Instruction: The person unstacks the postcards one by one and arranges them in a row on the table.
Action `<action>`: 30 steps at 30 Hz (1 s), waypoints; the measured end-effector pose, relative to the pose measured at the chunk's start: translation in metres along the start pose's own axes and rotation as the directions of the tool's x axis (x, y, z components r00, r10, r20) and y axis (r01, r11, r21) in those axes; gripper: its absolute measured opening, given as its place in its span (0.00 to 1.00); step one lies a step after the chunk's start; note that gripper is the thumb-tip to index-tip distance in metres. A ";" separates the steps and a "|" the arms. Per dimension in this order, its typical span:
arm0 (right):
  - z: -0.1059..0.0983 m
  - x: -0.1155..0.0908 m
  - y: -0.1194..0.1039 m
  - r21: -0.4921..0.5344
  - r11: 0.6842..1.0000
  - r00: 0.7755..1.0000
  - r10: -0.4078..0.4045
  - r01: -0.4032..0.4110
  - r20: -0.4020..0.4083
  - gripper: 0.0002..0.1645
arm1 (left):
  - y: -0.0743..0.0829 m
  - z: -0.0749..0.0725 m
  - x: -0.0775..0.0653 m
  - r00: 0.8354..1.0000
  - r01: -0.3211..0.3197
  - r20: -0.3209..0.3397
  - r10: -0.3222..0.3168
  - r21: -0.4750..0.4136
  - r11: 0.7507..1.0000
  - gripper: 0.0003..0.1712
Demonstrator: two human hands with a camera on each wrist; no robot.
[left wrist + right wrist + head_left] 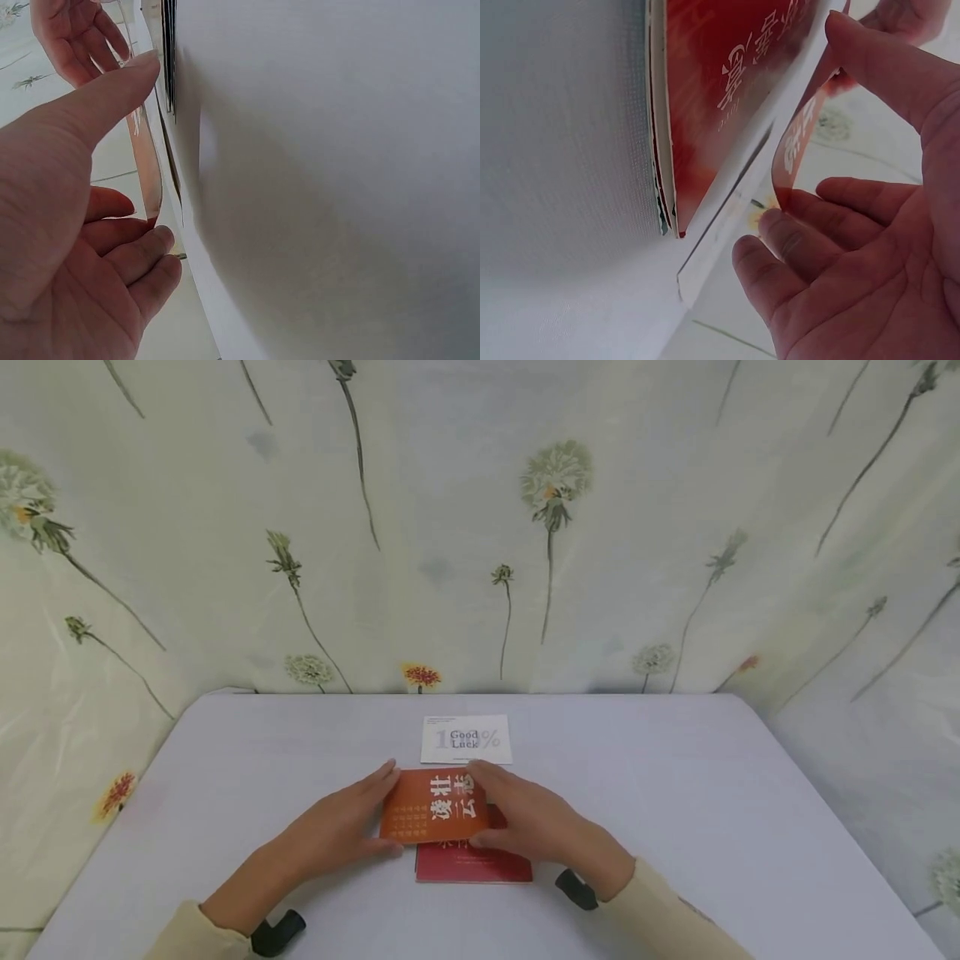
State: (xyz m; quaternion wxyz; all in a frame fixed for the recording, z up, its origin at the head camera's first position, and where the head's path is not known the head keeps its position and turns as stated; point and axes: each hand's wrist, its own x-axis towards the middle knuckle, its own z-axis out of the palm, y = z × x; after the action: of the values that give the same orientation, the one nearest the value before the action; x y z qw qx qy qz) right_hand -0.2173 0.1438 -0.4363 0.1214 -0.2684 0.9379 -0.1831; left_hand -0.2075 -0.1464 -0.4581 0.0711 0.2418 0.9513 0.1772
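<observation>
An orange card [411,793] with white and gold Chinese characters is held between both hands, above a stack of red cards [480,867]. My left hand [337,827] grips it at the left end, thumb at the near edge and fingertips at the far edge. At the opposite end my right hand [536,818] holds it the same way. In the right wrist view the orange card [786,161] looks slightly bowed, and the top red card [705,82] shows white characters. The orange card covers part of the red stack.
Just beyond the hands, a white card [465,756] printed "Good Luck" lies on the white table [637,760]. A dandelion-patterned curtain [450,527] rises behind the table's far edge and along both sides. Dark wrist devices [279,933] show beside the beige sleeves.
</observation>
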 end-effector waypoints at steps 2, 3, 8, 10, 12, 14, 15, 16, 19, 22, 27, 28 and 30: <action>0.001 0.003 0.000 0.003 1.000 1.000 0.000 0.000 0.000 0.57 | 0.000 -0.001 0.000 1.000 0.010 0.000 -0.010 0.010 1.000 0.58; 0.001 0.004 0.000 0.004 1.000 1.000 -0.001 0.001 0.001 0.57 | 0.000 -0.001 0.000 1.000 0.015 0.000 -0.015 0.013 1.000 0.58; -0.001 0.008 -0.001 0.011 1.000 1.000 0.005 -0.005 0.004 0.58 | -0.002 -0.002 0.000 1.000 0.020 -0.003 -0.020 0.002 1.000 0.57; -0.002 0.009 -0.002 0.012 1.000 1.000 0.011 -0.011 0.005 0.59 | -0.003 -0.002 -0.001 1.000 0.020 -0.003 -0.020 -0.002 1.000 0.57; -0.002 0.010 -0.003 0.009 1.000 1.000 0.014 -0.014 0.006 0.59 | -0.004 -0.003 -0.001 1.000 0.023 -0.001 -0.023 -0.005 1.000 0.57; -0.002 0.011 -0.004 0.009 1.000 1.000 0.010 -0.010 0.005 0.58 | -0.006 -0.003 -0.002 1.000 0.028 0.002 -0.028 -0.010 1.000 0.57; -0.002 0.012 -0.004 0.010 1.000 1.000 0.008 -0.008 0.005 0.58 | -0.007 -0.003 -0.002 1.000 0.030 0.004 -0.030 -0.011 0.999 0.57; -0.002 0.013 -0.004 0.014 1.000 1.000 0.006 -0.006 0.006 0.58 | -0.008 -0.003 -0.002 0.999 0.033 0.005 -0.033 -0.013 0.999 0.57; -0.002 0.016 -0.005 0.033 0.999 1.000 0.005 -0.005 0.006 0.58 | -0.011 -0.004 -0.002 0.999 0.034 0.003 -0.034 -0.019 0.999 0.57; -0.001 0.018 -0.005 0.045 0.999 1.000 0.003 -0.004 0.006 0.58 | -0.014 -0.005 -0.001 0.999 0.037 0.004 -0.037 -0.014 0.999 0.57; 0.000 0.023 -0.005 0.038 0.999 1.000 -0.005 0.004 0.008 0.58 | -0.017 -0.007 0.001 0.998 0.058 0.008 -0.058 -0.025 0.998 0.58; 0.000 0.024 -0.005 0.039 0.999 1.000 -0.005 0.005 0.010 0.58 | -0.017 -0.008 0.002 0.998 0.062 0.009 -0.062 -0.029 0.998 0.58; 0.000 0.026 -0.004 0.041 0.999 1.000 -0.008 0.008 0.011 0.58 | -0.018 -0.009 0.002 0.998 0.068 0.008 -0.068 -0.032 0.997 0.58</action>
State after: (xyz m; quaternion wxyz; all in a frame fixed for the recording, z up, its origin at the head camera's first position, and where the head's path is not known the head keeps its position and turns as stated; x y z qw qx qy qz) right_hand -0.2369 0.1257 -0.4383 0.1316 -0.2706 0.9322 -0.2014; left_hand -0.2193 -0.1625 -0.4570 0.0845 0.2088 0.9558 0.1891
